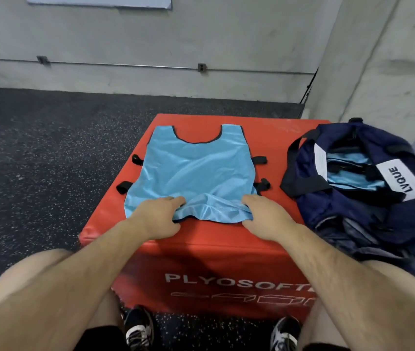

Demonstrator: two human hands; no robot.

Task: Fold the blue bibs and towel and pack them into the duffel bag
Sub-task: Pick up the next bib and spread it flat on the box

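Head view: the bib (196, 168) is laid flat on the box (285, 130), near hem pinched by the left hand (155, 219) and right hand (267, 219). Should one side be lifted faster, the slick cloth may be skewed and straps (259, 160) trapped in the fold.

A bare grey concrete wall (150, 34) carries a thin metal conduit (125, 65) on two brackets (201, 67) and the lower edge of a pale board (97, 1) at the top, a concrete pillar (378, 59) juts out on the right, and dark speckled rubber floor (36, 148) lies beneath a red padded box (201, 254) lettered PLYOSOFT.
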